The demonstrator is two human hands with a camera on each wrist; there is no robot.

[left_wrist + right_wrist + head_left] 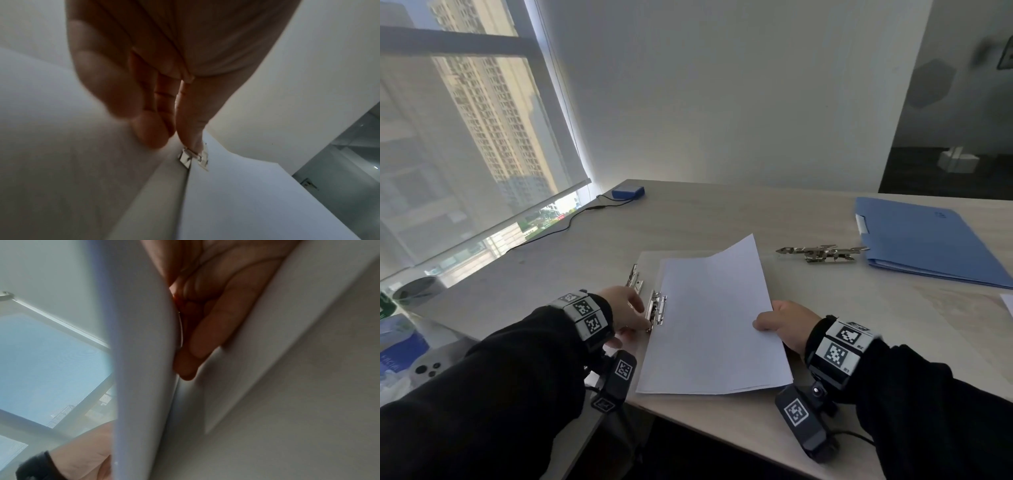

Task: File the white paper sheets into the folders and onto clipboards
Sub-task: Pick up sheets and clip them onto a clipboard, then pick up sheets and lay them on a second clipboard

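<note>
A stack of white paper sheets (715, 325) lies on a clear clipboard (650, 257) near the table's front edge. Its far corner is curled upward. My left hand (642, 320) pinches the metal clip (658, 308) at the stack's left edge; the left wrist view shows my fingertips (185, 129) on the clip (193, 157). At the right edge my right hand (774, 322) grips the sheets, thumb on top. The right wrist view shows its fingers (207, 337) under the lifted paper (144, 353). A closed blue folder (928, 240) lies at the far right.
A second metal clip (634, 278) sits just behind my left hand, and a third clip (822, 254) lies beside the folder. A blue box with a black cable (628, 192) is at the back left. Another white sheet's corner (1008, 303) shows at the right edge.
</note>
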